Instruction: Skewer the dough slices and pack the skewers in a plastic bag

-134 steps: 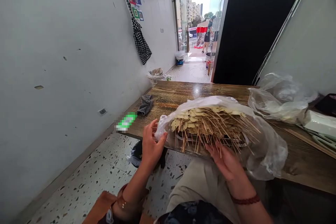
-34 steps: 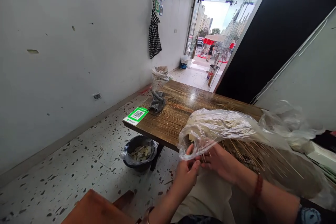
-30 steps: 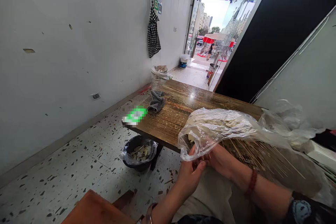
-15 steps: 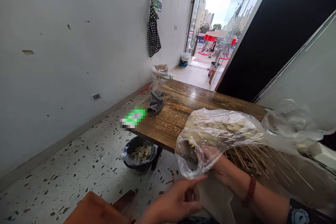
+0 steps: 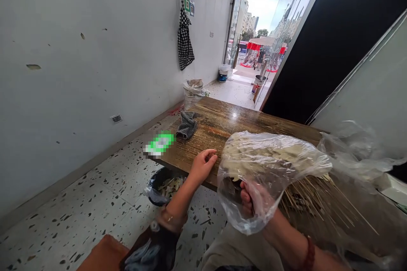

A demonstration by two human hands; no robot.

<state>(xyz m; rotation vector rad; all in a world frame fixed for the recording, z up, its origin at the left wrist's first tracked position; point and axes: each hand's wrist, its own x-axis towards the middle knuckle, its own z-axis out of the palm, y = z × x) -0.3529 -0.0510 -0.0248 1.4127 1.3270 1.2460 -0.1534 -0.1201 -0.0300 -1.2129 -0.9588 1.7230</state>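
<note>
A clear plastic bag [image 5: 276, 152] full of pale, flat food pieces lies over the near right part of the wooden table [image 5: 219, 125]. My right hand [image 5: 256, 197] is closed in a fist at the bag's near end, partly seen through the film. It grips the bag there; whether anything else is in the fist is hidden. Left of the bag, my left hand [image 5: 203, 165] hovers at the table's edge with curled fingers and the thumb against them. What it holds, if anything, cannot be made out. Thin wooden skewers [image 5: 313, 199] fan out beside the right forearm.
A grey cloth [image 5: 187, 125] and a blurred green-and-white card [image 5: 160, 143] lie at the table's left end. Below stands a black bin [image 5: 157, 186] with a liner and scraps. More crumpled plastic [image 5: 352, 148] and a white box [image 5: 392, 190] are at the right.
My left hand has gone from below the bag's near end up and left to the table edge. My right fist shows more clearly, and the bag's near end hangs a little lower.
</note>
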